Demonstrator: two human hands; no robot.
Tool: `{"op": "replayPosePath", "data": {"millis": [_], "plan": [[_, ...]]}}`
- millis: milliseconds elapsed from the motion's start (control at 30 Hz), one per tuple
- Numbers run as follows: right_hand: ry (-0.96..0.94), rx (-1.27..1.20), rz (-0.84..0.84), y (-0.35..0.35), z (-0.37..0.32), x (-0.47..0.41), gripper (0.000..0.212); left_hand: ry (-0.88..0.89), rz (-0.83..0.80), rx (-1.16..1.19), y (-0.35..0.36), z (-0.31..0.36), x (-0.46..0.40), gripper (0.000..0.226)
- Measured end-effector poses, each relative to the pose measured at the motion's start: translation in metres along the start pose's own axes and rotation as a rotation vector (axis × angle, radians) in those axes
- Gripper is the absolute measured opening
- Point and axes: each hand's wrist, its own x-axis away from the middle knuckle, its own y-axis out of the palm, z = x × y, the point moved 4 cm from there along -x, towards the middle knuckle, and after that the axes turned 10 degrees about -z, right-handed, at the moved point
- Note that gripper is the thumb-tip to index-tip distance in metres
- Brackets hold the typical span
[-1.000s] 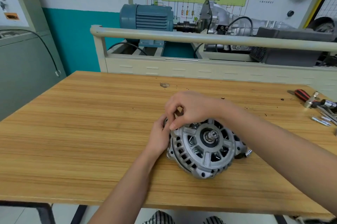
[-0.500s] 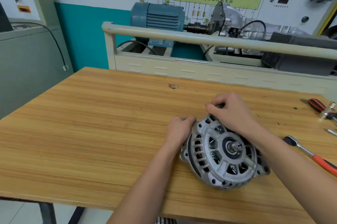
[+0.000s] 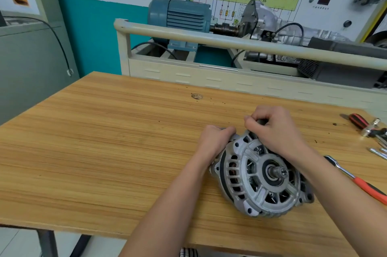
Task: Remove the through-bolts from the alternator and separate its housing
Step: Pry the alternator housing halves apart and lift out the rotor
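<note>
One light wooden workbench (image 3: 104, 152) carries one grey cast-metal alternator (image 3: 261, 177), tilted near the front right edge with its shaft end facing up. Two hands work at its far rim: the right hand (image 3: 276, 131) curls its fingers over the top edge, and the left hand (image 3: 215, 141) grips the left side. One orange-handled ratchet (image 3: 360, 183) lies to the right.

Silver alternator (image 3: 259, 179) lies tilted on wooden table (image 3: 104, 152), shaft up.
</note>
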Motion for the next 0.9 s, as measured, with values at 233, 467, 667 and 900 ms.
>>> {"op": "replayPosePath", "data": {"millis": [233,467,667,900], "plan": [[-0.014,0.027,-0.049,0.002,-0.006,-0.002,0.037,-0.005,-0.058,0.012,0.001,-0.001,-0.003,0.044],[-0.051,0.095,-0.117,0.010,-0.016,-0.011,0.047,-0.007,-0.088,0.000,-0.004,-0.007,-0.006,0.043],[-0.090,0.163,-0.244,0.020,-0.030,-0.018,0.039,-0.004,-0.060,-0.053,-0.009,-0.012,-0.013,0.045],[-0.205,0.262,-0.474,0.035,-0.042,-0.024,0.033,0.143,-0.113,-0.185,-0.004,-0.011,-0.022,0.020]]}}
